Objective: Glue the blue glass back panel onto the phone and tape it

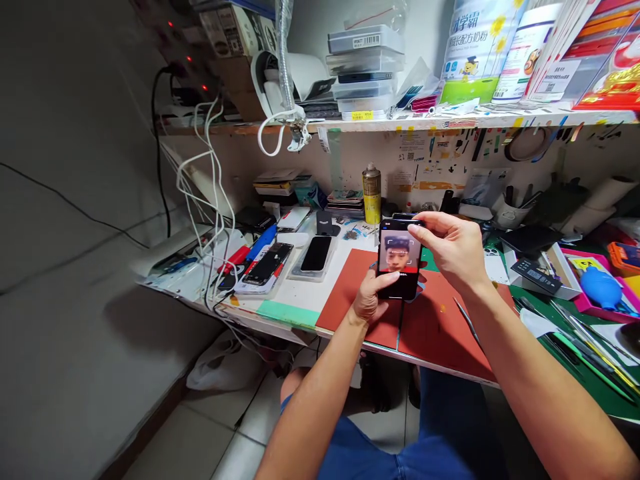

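A lit smartphone (399, 288) is held upright above the red work mat, its screen showing a face inside white corner brackets. My left hand (369, 297) is closed round its lower left part, with the thumb lying on the screen. At the top right corner my right hand (453, 248) pinches the phone between thumb and fingers. A dark edge shows just behind the phone's top; what it belongs to is hidden. Below the hands lies the red mat (360, 277), and a thin pointed tool (466, 317) rests on it near my right forearm.
Left of the mat lie a phone on a clear case (317, 254), an opened phone (269, 263) and hanging white cables (213, 160). A spray can (371, 193) stands behind. Tweezers and a blue air blower (601, 287) lie right. A loaded shelf (425, 122) overhangs the bench.
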`<state>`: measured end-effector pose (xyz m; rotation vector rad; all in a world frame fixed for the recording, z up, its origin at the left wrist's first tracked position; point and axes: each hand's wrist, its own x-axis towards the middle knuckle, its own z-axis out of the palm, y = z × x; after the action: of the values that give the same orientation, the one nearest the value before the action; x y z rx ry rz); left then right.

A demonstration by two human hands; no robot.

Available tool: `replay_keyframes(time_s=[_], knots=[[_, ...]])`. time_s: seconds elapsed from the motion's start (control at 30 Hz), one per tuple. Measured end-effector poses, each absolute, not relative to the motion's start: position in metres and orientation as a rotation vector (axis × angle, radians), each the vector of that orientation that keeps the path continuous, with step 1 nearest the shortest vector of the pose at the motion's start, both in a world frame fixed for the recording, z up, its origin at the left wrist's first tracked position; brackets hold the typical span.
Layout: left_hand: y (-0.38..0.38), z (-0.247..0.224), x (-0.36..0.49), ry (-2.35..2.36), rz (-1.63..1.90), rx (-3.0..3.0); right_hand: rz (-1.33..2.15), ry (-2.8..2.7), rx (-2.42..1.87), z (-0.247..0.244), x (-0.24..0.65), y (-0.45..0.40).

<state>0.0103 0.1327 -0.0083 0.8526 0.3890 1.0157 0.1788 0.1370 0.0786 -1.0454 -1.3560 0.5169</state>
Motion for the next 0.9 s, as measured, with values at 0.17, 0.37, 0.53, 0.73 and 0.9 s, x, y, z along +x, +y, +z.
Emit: replay_keyframes(time_s=[0.17, 0.37, 0.53, 0.73, 0.9], knots=[[0.13, -0.007, 0.008, 0.389, 1.009, 0.89, 0.537, -1.35, -1.039, 0.077, 0.178, 0.139], [0.141, -0.008, 0.011, 0.341, 1.018, 0.818, 0.607, -1.365, -1.011, 0.079, 0.177, 0.139], [0.149, -0.004, 0.009, 0.318, 1.036, 0.756, 0.7, -1.334, -0.973, 0.063, 0.175, 0.123], [0.15, -0.003, 0.013, 0.351, 1.139, 0.641, 0.817, -1.366, -0.993, 0.027, 0.167, 0.096], [0.15, -0.007, 0.014, 0.376, 1.162, 0.607, 0.83, -1.382, -0.998, 0.015, 0.168, 0.096]])
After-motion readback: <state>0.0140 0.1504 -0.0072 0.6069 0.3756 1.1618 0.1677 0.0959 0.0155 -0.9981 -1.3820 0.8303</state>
